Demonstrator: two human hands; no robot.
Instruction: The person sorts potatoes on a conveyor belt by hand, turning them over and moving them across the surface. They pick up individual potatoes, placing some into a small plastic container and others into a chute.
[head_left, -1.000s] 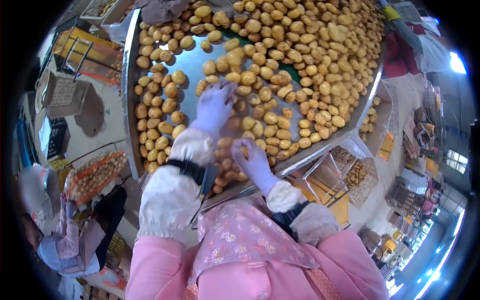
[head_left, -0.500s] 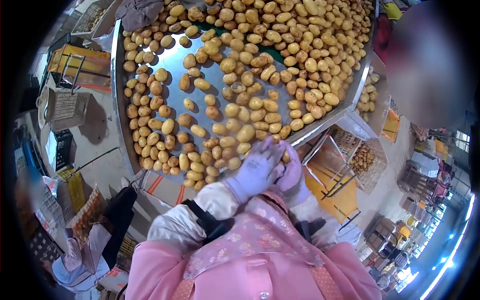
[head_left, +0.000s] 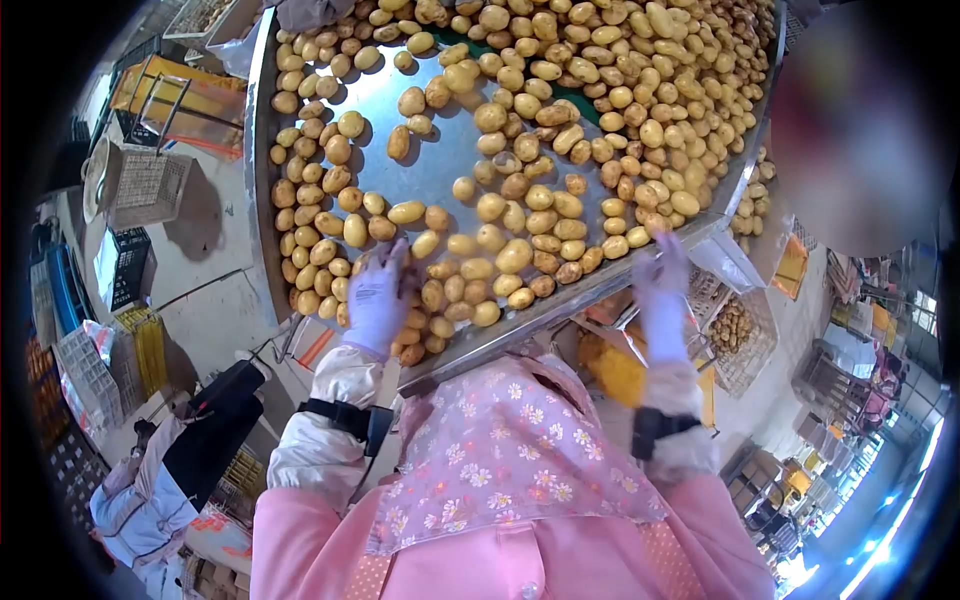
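Many yellow-brown potatoes [head_left: 690, 90] lie on a metal sorting table [head_left: 400, 180], piled densest at the upper right. My left hand [head_left: 380, 300], in a pale lilac glove, rests among the potatoes at the table's lower left. Its fingers are bent and a little apart, with no potato clearly held. At the right, my right hand [head_left: 662, 290], gloved the same way, is raised by the table's front rim, close to the nearest potatoes. Motion blurs its fingers, so what they hold, if anything, cannot be made out.
The raised metal rim [head_left: 530, 320] runs between my body and the potatoes. Beyond it at the right stands a crate of potatoes [head_left: 735, 330]. A pale basket [head_left: 150, 188] is on the floor at the left. Another person [head_left: 150, 490] is at the lower left.
My hands were together at the table's front edge and are now apart, the left over the potatoes at the left, the right near the right rim. The view has shifted, showing more of the front rim.
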